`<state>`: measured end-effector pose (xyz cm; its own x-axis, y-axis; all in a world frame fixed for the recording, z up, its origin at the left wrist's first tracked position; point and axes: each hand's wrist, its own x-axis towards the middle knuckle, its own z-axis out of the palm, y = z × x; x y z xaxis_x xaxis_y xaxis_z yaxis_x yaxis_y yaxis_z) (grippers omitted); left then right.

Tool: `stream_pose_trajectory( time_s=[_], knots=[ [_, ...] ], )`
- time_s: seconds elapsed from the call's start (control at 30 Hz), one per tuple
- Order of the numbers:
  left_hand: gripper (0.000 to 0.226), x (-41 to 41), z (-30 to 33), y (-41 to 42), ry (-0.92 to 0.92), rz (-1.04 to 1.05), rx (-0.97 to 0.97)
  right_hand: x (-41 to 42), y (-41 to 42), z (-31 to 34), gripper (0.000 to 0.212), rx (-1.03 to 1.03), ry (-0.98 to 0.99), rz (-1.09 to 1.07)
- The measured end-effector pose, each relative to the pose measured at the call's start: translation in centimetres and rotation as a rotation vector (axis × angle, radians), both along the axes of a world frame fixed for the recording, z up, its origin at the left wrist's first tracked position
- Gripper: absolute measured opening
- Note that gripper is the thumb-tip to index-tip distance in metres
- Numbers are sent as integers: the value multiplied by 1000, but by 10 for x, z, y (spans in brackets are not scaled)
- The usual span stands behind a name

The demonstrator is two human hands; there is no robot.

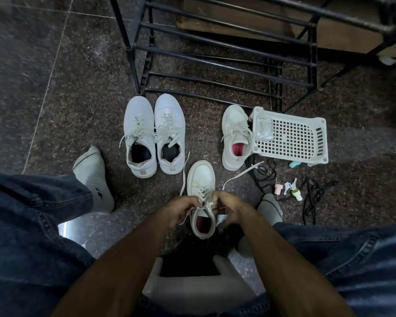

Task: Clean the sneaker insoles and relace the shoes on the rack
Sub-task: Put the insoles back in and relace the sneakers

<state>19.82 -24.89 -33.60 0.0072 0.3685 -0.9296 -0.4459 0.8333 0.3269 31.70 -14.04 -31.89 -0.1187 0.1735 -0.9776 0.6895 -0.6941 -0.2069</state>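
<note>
A white sneaker (201, 177) with a red insole stands on the floor between my feet, toe pointing away. My left hand (181, 210) pinches the left strand of its white lace (240, 173) by the top eyelets. My right hand (229, 208) grips the right strand at the collar. Both loose lace ends trail out over the floor. Its partner sneaker (234, 133), also with a red insole, stands laced to the right. A white pair with dark insoles (154, 131) stands laced to the left.
The black metal shoe rack (226, 53) rises just behind the shoes. A white perforated basket (293, 136) lies beside the partner sneaker. Black laces (313, 197), scissors (264, 170) and small bottles (296, 194) are scattered at right. I sit on a white stool (192, 291), socked feet on either side.
</note>
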Motion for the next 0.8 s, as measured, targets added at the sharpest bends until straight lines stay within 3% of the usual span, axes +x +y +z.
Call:
stream_pose_trajectory(
  time_s=[0.3,0.37,0.47,0.6,0.7,0.8],
  knots=[
    [11,-4,-5,-4,-64,27,21,2,3,6,13,-21,37,15],
    [8,-5,-5,-3,-47,39,10,1,3,6,12,31,33,43],
    [24,-4,-5,-1,11,29,10,1,2,7,14,142,34,90],
    [8,-2,-7,2,90,55,1,4,0,3,18,282,57,80],
    [8,-3,-12,5,216,8,30,5,1,-4,12,422,49,292],
    [26,-1,-20,1,378,-150,101,7,-2,-5,20,536,42,543]
  ],
)
